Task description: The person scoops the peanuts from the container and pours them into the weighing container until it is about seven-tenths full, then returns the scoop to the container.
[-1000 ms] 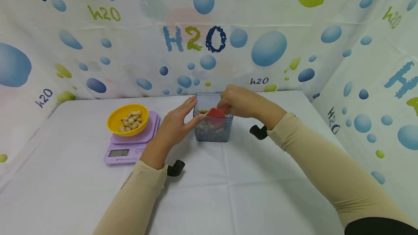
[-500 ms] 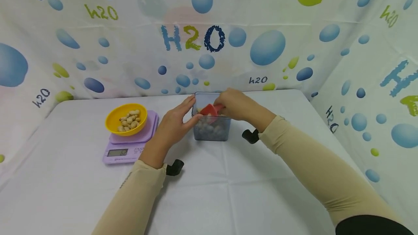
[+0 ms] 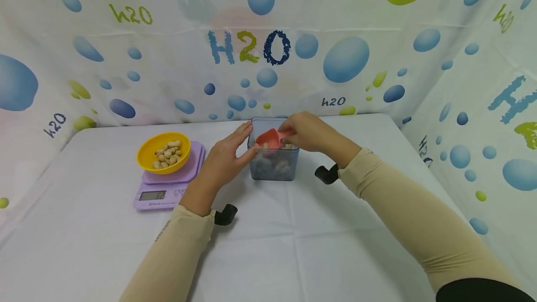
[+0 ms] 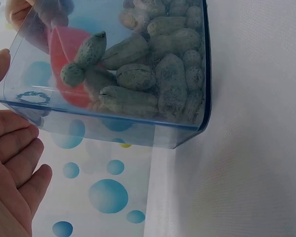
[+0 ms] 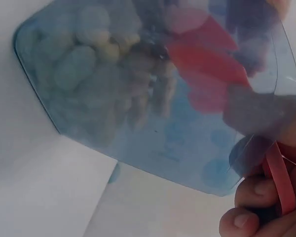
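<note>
A clear bluish plastic container (image 3: 272, 167) filled partly with unshelled peanuts (image 4: 172, 74) stands at the middle back of the table. My left hand (image 3: 224, 160) rests against its left side, thumb at the front rim, fingers extended along the wall. My right hand (image 3: 308, 132) comes in over the right rim and grips the handle of a red scoop (image 3: 269, 139). The scoop's bowl is inside the container, over the peanuts. Through the wall in the left wrist view, a peanut (image 4: 91, 49) overlaps the scoop. In the right wrist view, fingers curl round the red handle (image 5: 281, 180).
Left of the container, a purple kitchen scale (image 3: 195, 164) carries a yellow bowl (image 3: 144, 155) with several peanuts (image 3: 168, 155) in it. The scale's display (image 3: 152, 195) is lit too faintly to read surely. A printed curtain (image 3: 189, 59) hangs behind the white-covered table (image 3: 260, 255).
The right hand and scoop have shifted slightly left inside the container, and the scoop has turned and risen toward the rim. The left hand stays at the container's side.
</note>
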The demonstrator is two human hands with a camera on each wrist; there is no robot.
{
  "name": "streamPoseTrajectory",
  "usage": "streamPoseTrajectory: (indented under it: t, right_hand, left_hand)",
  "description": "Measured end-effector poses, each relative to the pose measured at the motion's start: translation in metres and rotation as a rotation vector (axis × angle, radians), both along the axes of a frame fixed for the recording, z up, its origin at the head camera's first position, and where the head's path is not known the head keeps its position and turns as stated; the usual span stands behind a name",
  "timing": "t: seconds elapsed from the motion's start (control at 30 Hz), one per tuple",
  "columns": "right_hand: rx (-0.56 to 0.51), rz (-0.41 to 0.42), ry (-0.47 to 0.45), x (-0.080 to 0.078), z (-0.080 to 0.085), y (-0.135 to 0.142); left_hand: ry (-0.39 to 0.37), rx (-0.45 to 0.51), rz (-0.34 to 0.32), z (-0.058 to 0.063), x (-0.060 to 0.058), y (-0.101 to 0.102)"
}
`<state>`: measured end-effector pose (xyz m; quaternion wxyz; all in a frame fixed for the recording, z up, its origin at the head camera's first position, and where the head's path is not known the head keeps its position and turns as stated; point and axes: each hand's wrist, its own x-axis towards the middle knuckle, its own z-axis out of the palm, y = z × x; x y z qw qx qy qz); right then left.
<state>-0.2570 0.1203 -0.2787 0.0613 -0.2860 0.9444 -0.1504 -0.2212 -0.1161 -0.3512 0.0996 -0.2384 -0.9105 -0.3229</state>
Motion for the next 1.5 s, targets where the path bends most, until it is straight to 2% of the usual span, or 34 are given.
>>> streamPoseTrajectory:
  t: [0.07, 0.2, 0.27, 0.37, 0.5, 0.63, 1.03, 1.23, 1.37, 1.5]
  right_hand:
    - [0.053, 0.024, 0.068, 0.002, -0.001, 0.0]
    - [0.172, 0.127, 0.266, 0.006, 0.001, -0.001]
    - [0.193, 0.168, 0.313, 0.007, 0.003, -0.001]
    - [0.185, 0.19, 0.274, 0.007, 0.006, 0.002]
    - [0.138, 0.178, 0.161, 0.004, 0.009, 0.006]
    - [0.073, 0.128, 0.084, 0.004, 0.007, 0.004]
    - [-0.023, -0.005, -0.027, 0.011, 0.002, 0.006]
    - [-0.051, -0.059, -0.043, 0.014, 0.002, 0.007]
    - [-0.056, -0.101, -0.014, 0.016, -0.001, 0.003]
    - [-0.015, -0.081, 0.022, 0.016, -0.004, -0.004]
  left_hand:
    - [-0.004, 0.002, 0.0, 0.0, 0.0, 0.0]
    - [-0.01, 0.007, 0.002, 0.001, -0.001, 0.0]
    - [-0.01, 0.008, 0.003, 0.0, -0.001, 0.0]
    - [-0.007, 0.013, -0.004, 0.0, -0.001, 0.001]
    - [0.009, 0.023, -0.013, -0.001, -0.002, 0.001]
    - [0.013, 0.023, -0.014, 0.0, -0.002, 0.002]
    - [-0.024, 0.017, -0.019, -0.001, -0.001, 0.002]
    - [-0.025, 0.008, -0.011, 0.0, -0.001, 0.003]
    - [-0.023, 0.008, -0.002, 0.001, -0.001, 0.003]
    - [-0.032, 0.012, 0.001, 0.001, -0.001, 0.002]
